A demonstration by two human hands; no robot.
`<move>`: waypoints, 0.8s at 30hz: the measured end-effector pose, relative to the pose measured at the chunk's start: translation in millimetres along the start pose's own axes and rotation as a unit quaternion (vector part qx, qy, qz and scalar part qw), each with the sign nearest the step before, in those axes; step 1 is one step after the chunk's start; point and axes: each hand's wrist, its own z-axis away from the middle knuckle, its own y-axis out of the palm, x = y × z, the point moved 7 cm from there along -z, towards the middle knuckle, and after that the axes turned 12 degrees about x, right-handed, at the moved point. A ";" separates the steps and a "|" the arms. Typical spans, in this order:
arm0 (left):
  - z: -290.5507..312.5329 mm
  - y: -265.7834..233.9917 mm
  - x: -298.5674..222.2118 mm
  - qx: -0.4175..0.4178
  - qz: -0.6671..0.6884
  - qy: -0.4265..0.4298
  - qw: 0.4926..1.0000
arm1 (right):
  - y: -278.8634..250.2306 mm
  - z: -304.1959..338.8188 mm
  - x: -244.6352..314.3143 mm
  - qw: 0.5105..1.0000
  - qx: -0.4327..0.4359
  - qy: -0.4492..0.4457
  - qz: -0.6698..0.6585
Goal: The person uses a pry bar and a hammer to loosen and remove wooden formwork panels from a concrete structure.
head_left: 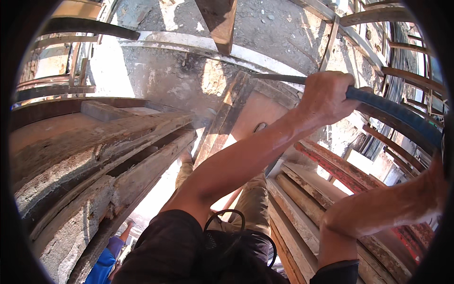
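Note:
My left hand (331,94) is closed around a long bar (397,113) that slants across the upper right. To the right of this hand, the bar is thick, blue and ridged. A thin dark length runs left from the fist, its end close to the top corner of a wooden frame (227,113) with a flat panel (257,111). At the far right rim my right hand (439,182) is partly cut off beside the bar's blue end. Its fingers are hidden in the dark edge.
Thick, worn wooden frames (118,175) stand stacked at my left. More timber (302,208) and a red-painted beam (331,165) lie at my right. A wooden post (220,23) juts in from the top. Behind the left stack, another person in blue (101,265) is partly visible.

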 end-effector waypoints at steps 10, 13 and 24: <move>85.2 2.2 141.4 0.040 -0.110 -0.178 0.977 | -43.6 86.2 -160.7 0.968 -0.171 0.177 -0.051; 116.9 47.9 145.3 0.117 -0.056 -0.170 0.977 | -182.4 134.6 -172.3 0.926 -0.301 0.226 -0.004; 101.1 56.3 59.5 0.026 -0.060 0.026 0.998 | -8.4 88.3 -2.1 0.992 -0.019 0.092 -0.083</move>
